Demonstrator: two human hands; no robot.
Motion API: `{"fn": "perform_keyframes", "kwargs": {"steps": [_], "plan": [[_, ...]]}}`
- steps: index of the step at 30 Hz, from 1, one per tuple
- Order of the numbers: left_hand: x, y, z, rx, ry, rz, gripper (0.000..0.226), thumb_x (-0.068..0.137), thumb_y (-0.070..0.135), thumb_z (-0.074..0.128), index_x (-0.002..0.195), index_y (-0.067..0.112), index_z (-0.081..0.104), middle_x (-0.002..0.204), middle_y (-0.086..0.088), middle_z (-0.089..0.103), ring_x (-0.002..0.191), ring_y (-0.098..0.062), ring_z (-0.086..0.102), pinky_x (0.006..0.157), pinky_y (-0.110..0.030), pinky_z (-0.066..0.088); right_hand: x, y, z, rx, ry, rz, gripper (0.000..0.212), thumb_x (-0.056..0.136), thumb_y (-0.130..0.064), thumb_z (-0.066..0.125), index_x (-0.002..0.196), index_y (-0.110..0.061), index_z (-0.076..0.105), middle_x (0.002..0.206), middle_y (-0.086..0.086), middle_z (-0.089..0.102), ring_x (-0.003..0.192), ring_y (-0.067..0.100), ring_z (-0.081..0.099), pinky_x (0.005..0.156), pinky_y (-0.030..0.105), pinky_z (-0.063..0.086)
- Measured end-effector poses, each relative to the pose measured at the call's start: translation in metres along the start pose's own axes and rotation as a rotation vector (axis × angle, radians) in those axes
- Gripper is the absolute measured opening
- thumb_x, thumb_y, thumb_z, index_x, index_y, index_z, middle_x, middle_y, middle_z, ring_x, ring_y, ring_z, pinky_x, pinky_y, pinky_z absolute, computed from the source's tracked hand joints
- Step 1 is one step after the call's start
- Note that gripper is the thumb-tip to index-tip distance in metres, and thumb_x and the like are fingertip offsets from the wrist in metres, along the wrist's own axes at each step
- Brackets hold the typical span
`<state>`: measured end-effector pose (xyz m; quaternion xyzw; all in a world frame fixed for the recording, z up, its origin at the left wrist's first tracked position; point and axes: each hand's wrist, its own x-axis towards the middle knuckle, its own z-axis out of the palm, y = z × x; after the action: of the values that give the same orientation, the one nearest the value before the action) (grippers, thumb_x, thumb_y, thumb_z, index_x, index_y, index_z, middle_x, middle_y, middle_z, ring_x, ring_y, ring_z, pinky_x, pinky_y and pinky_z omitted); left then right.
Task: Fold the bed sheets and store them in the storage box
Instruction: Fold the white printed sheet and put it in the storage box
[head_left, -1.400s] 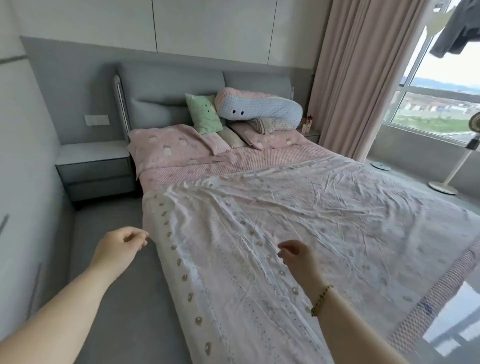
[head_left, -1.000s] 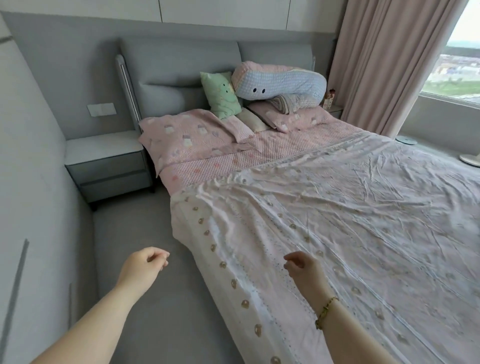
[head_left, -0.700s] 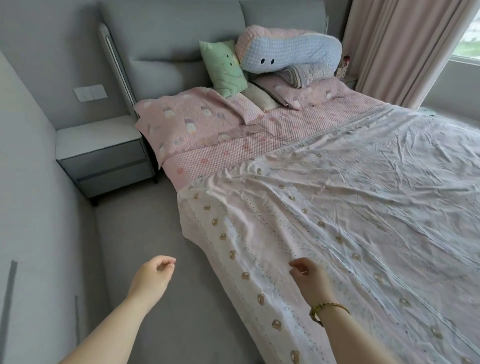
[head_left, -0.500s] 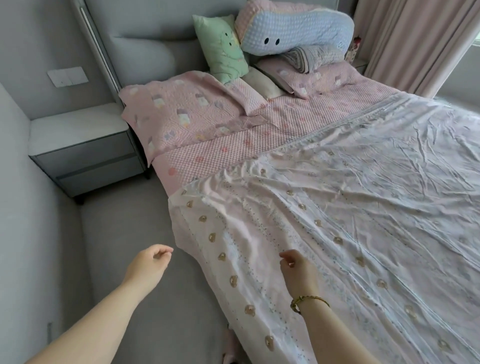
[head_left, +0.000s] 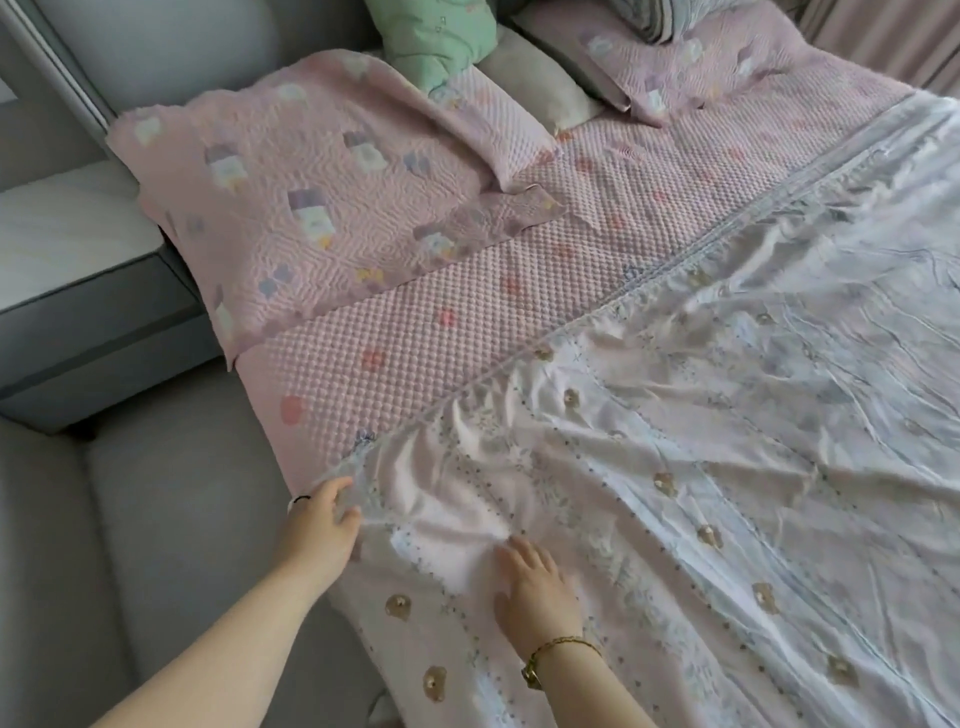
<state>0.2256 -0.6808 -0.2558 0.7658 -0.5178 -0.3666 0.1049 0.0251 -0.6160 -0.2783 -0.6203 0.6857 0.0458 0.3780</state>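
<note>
My left hand (head_left: 324, 530) is at the left edge of the bed (head_left: 415, 312), its grip clamped on the sheet (head_left: 675, 467) at the sheet's corner. The fingertips are buried in bunched fabric, so I cannot see them. My right hand (head_left: 535, 582) lies flat on the sheet just beside it, grip apart and fingers spread, with a gold bracelet (head_left: 563, 644) on the wrist.

The sheet is pale pink-white and heavily creased, printed with dotted lines and small brown flowers, and has a frilled trim along its upper edge. It covers the foot end of the bed, hangs over the left edge, and runs out of view at the right and bottom. Beyond it the bed's pink quilted surface shows.

At the head end a pink pillow (head_left: 311, 171) lies in full view. A green cushion (head_left: 441, 47) is cut off at the top, and a grey nightstand (head_left: 78, 270) is cut off at the left.
</note>
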Motion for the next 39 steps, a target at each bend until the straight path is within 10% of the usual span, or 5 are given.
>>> {"fn": "perform_keyframes", "kwargs": {"steps": [7,11,22,30,39], "plan": [[0.078,0.001,0.014,0.267,-0.119,-0.029,0.048,0.096,0.019,0.042,0.142,0.019,0.031,0.148,-0.005,0.034,0.132,-0.029,0.036,0.107,-0.042,0.035,0.026,0.010,0.012,-0.069,-0.066,0.025,0.053,0.097,-0.014,0.032,0.146,-0.030,0.020,0.157,-0.004,-0.004,0.145,0.016,-0.004,0.117,0.032,0.001],[0.092,-0.005,0.019,0.406,-0.133,-0.048,0.052,0.092,0.025,0.050,0.141,0.021,0.032,0.139,-0.010,0.044,0.123,-0.031,0.045,0.098,-0.040,0.042,0.029,0.006,0.018,-0.137,0.136,0.027,0.050,0.083,-0.025,0.062,0.132,-0.025,0.050,0.150,0.006,0.031,0.139,0.028,0.028,0.112,0.041,0.024],[0.048,0.001,-0.001,0.265,-0.020,0.236,0.009,0.089,0.024,0.056,0.086,0.020,0.050,0.082,-0.002,0.061,0.078,-0.025,0.054,0.064,-0.028,0.038,0.021,0.002,0.017,-0.025,-0.055,0.082,0.050,0.096,-0.018,0.033,0.145,-0.028,0.024,0.157,-0.005,0.002,0.145,0.014,-0.001,0.117,0.031,-0.001],[-0.048,-0.021,0.001,0.238,-0.429,0.378,0.033,0.066,0.054,0.041,0.092,0.034,0.046,0.071,0.017,0.059,0.093,-0.017,0.062,0.072,-0.022,0.045,-0.008,-0.083,-0.007,1.086,0.290,0.341,0.061,0.088,-0.037,0.057,0.138,-0.015,0.030,0.111,-0.012,0.049,0.105,0.008,0.051,0.087,0.022,0.040],[-0.084,-0.028,-0.020,0.467,-0.077,0.760,0.044,0.076,0.049,0.054,0.103,0.034,0.023,0.086,0.027,0.060,0.094,-0.005,0.064,0.055,-0.003,0.035,-0.029,-0.055,-0.019,1.410,0.362,0.656,0.015,0.089,0.002,0.042,0.088,-0.002,0.056,0.073,0.009,0.053,0.064,0.025,0.052,0.054,0.031,0.051]]}}
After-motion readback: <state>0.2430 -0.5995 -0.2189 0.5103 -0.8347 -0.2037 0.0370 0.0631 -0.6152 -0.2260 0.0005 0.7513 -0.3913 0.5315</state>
